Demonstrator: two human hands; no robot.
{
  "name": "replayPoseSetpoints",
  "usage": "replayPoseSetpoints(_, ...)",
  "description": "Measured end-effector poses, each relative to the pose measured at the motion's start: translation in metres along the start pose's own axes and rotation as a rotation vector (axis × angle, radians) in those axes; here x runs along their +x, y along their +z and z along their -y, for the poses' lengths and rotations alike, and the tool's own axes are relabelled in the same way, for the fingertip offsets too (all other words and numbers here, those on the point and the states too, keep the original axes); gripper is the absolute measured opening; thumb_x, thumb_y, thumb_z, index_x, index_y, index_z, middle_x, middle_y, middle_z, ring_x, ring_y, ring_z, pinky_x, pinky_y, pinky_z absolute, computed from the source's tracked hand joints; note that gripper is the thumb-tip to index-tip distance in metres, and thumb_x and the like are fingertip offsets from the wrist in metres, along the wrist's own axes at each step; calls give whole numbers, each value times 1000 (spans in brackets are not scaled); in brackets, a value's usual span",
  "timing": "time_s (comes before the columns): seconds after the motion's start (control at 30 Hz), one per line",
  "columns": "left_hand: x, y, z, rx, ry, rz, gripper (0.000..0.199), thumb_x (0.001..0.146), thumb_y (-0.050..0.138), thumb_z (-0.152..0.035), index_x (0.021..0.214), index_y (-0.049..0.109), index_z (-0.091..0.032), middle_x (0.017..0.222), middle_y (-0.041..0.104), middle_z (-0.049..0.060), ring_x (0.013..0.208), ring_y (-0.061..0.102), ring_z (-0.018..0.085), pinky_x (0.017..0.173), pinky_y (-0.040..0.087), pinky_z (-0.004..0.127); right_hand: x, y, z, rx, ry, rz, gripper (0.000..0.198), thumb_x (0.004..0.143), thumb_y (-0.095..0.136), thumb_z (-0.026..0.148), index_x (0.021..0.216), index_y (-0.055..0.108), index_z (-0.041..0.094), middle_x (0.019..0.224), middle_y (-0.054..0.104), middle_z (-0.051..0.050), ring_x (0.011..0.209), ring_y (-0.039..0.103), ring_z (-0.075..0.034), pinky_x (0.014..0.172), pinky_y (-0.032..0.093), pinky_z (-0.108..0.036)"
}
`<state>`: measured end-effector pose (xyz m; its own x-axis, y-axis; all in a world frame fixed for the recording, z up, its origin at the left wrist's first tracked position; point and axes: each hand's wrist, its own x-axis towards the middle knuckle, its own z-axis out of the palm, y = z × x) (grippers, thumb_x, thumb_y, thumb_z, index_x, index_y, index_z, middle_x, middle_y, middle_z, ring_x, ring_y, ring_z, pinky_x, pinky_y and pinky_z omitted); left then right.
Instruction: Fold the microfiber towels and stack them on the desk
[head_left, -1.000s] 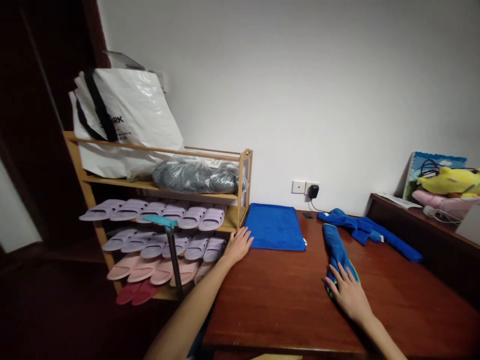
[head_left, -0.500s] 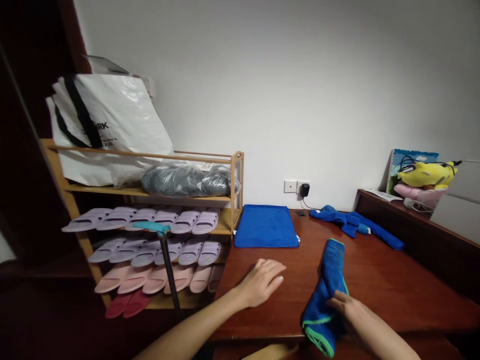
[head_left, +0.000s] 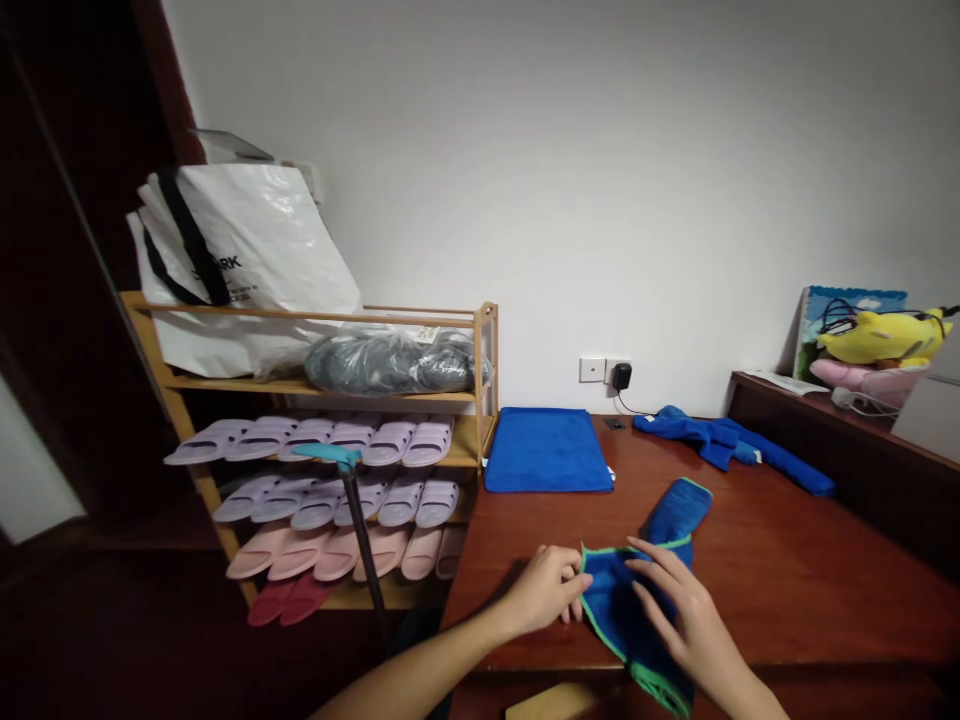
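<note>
A blue towel with green edging lies near the front of the reddish-brown table, partly opened out, and its lower end hangs past the front edge. My left hand pinches the towel's left edge between thumb and fingers. Over the towel's right part is my right hand, its fingers spread and touching the cloth from above. The towel's far end is still a narrow folded strip pointing away from me. Part of the cloth is hidden under my right hand.
A flat folded blue cloth lies at the table's back left; crumpled blue cloths lie at the back right. To the left stands a wooden shoe rack with several slippers. A teal-topped pole leans before it. A raised ledge borders the right side.
My left hand has moved right from the bare table and taken the towel's edge. The near part of the towel has opened leftward. My right hand's fingers have spread over it.
</note>
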<state>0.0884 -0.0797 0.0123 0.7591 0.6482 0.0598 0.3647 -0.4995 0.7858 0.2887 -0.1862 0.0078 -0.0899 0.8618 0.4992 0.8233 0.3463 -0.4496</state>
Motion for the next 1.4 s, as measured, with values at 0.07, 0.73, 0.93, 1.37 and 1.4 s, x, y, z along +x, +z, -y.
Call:
replayPoseSetpoints(0.07, -8, -4, -2, 351, 55, -89, 20, 88, 44, -26, 78, 59, -16, 64, 66, 4, 58, 62, 18, 60, 47, 28, -11, 2, -16, -21, 20, 47, 30, 92, 41, 34, 110, 61, 23, 128, 52, -8, 119, 47, -19, 102, 40, -38)
replayPoseSetpoints(0.73, -29, 23, -18, 706, 220, -321, 50, 85, 48, -21, 134, 38, -18, 132, 48, 13, 118, 46, 29, 96, 38, 43, 2, 18, 8, -60, -70, 348, 26, 92, 37, 35, 95, 58, 20, 92, 53, -5, 91, 45, -17, 87, 34, -38)
replayPoseSetpoints(0.93, -5, 34, -2, 848, 75, -305, 16, 92, 46, -22, 90, 60, -17, 91, 61, 10, 91, 58, 27, 80, 45, 41, -12, 18, 5, -228, 15, 306, 37, 92, 31, 25, 125, 48, 27, 120, 52, -6, 109, 45, -19, 95, 30, -41)
replayPoseSetpoints(1.37, -85, 17, 0, 800, 123, -356, 26, 86, 38, -13, 67, 53, -23, 69, 64, 4, 64, 60, 20, 75, 43, 37, 23, 27, 2, -674, 160, 246, 29, 88, 36, 21, 102, 61, 17, 93, 62, -11, 90, 53, -24, 81, 35, -40)
replayPoseSetpoints(1.4, -91, 16, 0, 791, 128, -358, 26, 85, 39, -13, 66, 52, -23, 67, 64, 3, 63, 60, 20, 75, 43, 37, 30, 28, 1, -675, 171, 248, 27, 87, 38, 20, 96, 63, 15, 91, 62, -12, 90, 53, -25, 81, 35, -40)
